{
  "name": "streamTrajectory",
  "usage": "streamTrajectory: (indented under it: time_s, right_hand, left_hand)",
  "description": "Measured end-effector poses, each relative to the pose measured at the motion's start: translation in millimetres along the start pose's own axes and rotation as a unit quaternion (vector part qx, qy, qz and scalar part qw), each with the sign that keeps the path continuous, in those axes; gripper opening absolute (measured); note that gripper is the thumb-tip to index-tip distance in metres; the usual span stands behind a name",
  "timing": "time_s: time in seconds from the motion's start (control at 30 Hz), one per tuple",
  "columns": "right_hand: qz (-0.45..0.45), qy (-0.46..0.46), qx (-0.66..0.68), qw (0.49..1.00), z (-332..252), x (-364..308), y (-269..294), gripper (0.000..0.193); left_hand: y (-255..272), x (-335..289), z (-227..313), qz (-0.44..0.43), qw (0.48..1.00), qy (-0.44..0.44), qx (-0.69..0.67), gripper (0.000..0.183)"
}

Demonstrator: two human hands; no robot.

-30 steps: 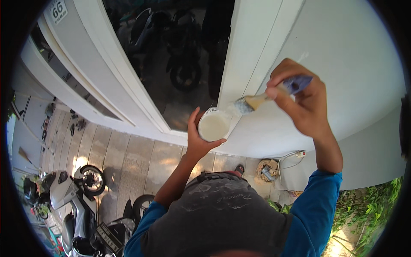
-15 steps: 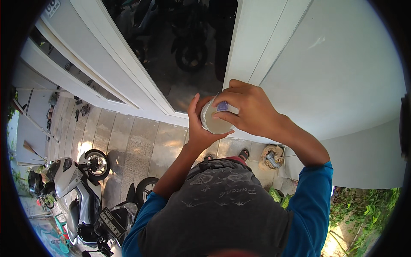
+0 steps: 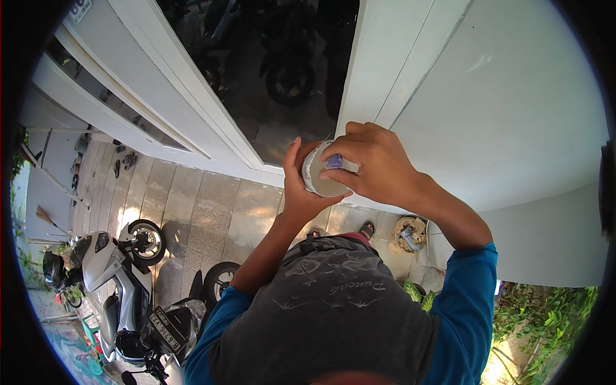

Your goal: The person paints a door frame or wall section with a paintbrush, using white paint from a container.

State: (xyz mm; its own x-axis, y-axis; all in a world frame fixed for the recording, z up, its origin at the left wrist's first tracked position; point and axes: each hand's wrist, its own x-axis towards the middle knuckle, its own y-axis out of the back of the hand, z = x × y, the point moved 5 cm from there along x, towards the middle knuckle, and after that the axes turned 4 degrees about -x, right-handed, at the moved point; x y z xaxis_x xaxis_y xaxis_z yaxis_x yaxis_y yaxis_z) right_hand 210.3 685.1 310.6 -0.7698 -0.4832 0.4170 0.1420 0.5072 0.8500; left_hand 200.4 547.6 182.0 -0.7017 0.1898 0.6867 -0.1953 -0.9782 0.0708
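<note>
My left hand point(image 3: 300, 196) wraps round a round white tub point(image 3: 326, 185), fingers on its far-left side and thumb along the near side. The tub's mouth faces up toward me, and a pale, cloudy grey-beige shows inside; whether that is liquid or the bottom I cannot tell. Over the tub's right half, my right hand point(image 3: 383, 157) pinches a small purple piece point(image 3: 334, 161) between thumb and fingers. Its kind is unclear, since the fingers cover part of it. The right thumb reaches across the rim.
A dark glass pane point(image 3: 276, 77) in a white frame stands ahead, beside a pale wall point(image 3: 500, 122). Motorbikes point(image 3: 119, 282) are parked at the left on paving. Near my feet lies a round, brownish bundle point(image 3: 408, 235) with grey parts. Green plants point(image 3: 545, 314) grow at lower right.
The view has shifted very slightly. Both hands keep almost the same pose, with the tub and the purple piece still held.
</note>
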Motion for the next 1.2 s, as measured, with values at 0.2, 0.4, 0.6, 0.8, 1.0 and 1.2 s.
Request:
streamTrajectory:
  time_s: [0.2, 0.4, 0.6, 0.8, 1.0, 1.2]
  right_hand:
    - [0.076, -0.121, 0.155, 0.978, 23, -5, 22, 0.027]
    - [0.128, -0.116, 0.152, 0.973, 24, -20, 9, 0.026]
    - [0.117, -0.076, 0.078, 0.987, 13, -23, -11, 0.028]
    - [0.152, -0.014, 0.071, 0.986, -3, -24, -9, 0.024]
    - [0.16, 0.019, 0.051, 0.986, -6, -17, -5, 0.021]
    - [0.17, 0.013, 0.051, 0.984, -7, -18, -7, 0.018]
  left_hand:
    - [3, -13, -28, 0.033, 0.994, 0.091, -0.056, 0.133]
    - [3, -19, -39, 0.035, 0.992, 0.101, -0.064, 0.131]
    - [4, -21, -43, 0.024, 0.993, 0.105, -0.037, 0.129]
    - [5, -21, -43, 0.024, 0.995, 0.097, -0.023, 0.125]
    - [5, -16, -44, 0.032, 0.995, 0.098, -0.018, 0.123]
    - [5, -13, -44, 0.028, 0.995, 0.091, -0.003, 0.121]
